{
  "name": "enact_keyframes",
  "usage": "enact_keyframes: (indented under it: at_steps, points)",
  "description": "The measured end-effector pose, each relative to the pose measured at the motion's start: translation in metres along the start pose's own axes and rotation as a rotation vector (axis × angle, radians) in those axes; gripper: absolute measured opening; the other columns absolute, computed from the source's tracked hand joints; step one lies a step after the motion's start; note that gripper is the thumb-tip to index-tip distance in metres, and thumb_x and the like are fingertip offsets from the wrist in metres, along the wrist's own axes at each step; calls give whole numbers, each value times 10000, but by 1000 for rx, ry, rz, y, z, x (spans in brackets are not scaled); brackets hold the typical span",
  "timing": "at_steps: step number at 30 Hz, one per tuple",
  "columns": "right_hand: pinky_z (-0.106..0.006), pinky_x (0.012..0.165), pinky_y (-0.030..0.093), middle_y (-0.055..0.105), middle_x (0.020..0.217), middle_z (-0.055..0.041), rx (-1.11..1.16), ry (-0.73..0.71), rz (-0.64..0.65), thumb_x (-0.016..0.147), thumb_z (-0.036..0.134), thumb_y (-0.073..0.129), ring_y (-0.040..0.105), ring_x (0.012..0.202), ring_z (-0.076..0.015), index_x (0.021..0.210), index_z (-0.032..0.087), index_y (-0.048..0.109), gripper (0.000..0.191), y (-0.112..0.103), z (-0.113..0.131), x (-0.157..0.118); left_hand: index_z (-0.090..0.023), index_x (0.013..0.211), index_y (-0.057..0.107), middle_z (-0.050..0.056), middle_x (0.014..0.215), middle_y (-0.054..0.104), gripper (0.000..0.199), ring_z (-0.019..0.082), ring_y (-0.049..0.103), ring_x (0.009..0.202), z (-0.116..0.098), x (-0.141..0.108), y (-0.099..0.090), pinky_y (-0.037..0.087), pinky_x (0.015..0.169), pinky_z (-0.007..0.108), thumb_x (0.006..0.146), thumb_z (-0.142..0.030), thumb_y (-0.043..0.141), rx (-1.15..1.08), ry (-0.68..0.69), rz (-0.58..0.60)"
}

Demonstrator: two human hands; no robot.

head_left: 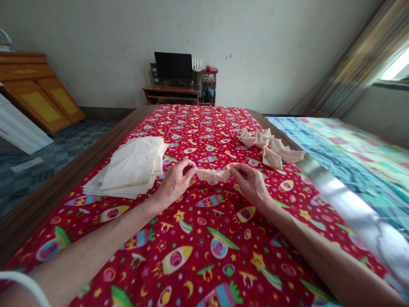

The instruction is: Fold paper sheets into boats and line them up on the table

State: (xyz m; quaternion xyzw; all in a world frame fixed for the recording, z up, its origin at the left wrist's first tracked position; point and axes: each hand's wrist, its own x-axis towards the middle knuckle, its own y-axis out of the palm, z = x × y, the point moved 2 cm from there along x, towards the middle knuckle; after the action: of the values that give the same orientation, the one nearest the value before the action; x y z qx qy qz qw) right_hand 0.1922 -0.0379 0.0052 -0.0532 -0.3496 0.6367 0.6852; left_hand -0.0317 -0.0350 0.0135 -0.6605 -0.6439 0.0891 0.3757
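Note:
A folded paper boat, cream coloured and long, is stretched between my two hands above the red patterned cloth. My left hand pinches its left tip between thumb and fingers. The right tip is pinched the same way by my right hand. Beyond my right hand, several finished-looking paper boats sit in a loose cluster on the cloth. To the left of my left hand lies a stack of cream paper sheets, with crease lines on the top one.
The red cloth with rockets and stars covers a dark wooden table. A bed stands along the right side. At the far wall are a monitor and speakers on a desk. A wooden cabinet is at the left.

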Motion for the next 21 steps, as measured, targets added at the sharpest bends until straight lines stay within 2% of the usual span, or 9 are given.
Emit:
enact_keyframes:
  at_steps: [5, 10, 16, 19, 21]
  points:
    - [-216, 546, 364, 588, 605, 15, -110, 1, 19, 832, 325, 502, 510, 560, -113, 713, 164, 624, 234, -3, 1, 1, -184, 794, 538, 10, 728, 607, 153, 159, 573, 691, 5, -1, 1, 421, 664, 267, 858, -290, 447, 114, 61, 20]
    - [-215, 514, 327, 573, 562, 20, -251, 34, 81, 824, 307, 490, 497, 530, -115, 678, 176, 609, 229, -4, 0, 2, -189, 734, 510, 25, 775, 564, 140, 165, 546, 756, 12, -2, 4, 427, 729, 284, 849, -185, 430, 263, 185, 39]
    - [-240, 534, 288, 610, 602, -14, -564, -33, 189, 854, 323, 466, 523, 549, -133, 662, 193, 596, 266, 0, -4, 1, -182, 717, 563, 42, 826, 546, 151, 181, 550, 802, 18, -3, 7, 437, 724, 294, 843, -195, 482, 469, 169, 111]
    - [-247, 543, 275, 636, 649, -28, -665, -83, 196, 873, 311, 454, 540, 583, -140, 704, 195, 599, 251, 1, -2, -1, -179, 761, 596, 49, 864, 568, 122, 191, 564, 846, 16, -4, 6, 454, 744, 300, 841, -202, 506, 478, 179, 128]
    - [-247, 547, 272, 642, 662, -28, -685, -89, 205, 877, 306, 452, 545, 591, -140, 716, 196, 598, 245, 2, -2, -2, -178, 898, 629, 64, 971, 594, 135, 204, 569, 934, 12, -5, 6, 461, 818, 324, 838, -178, 508, 459, 220, 108]
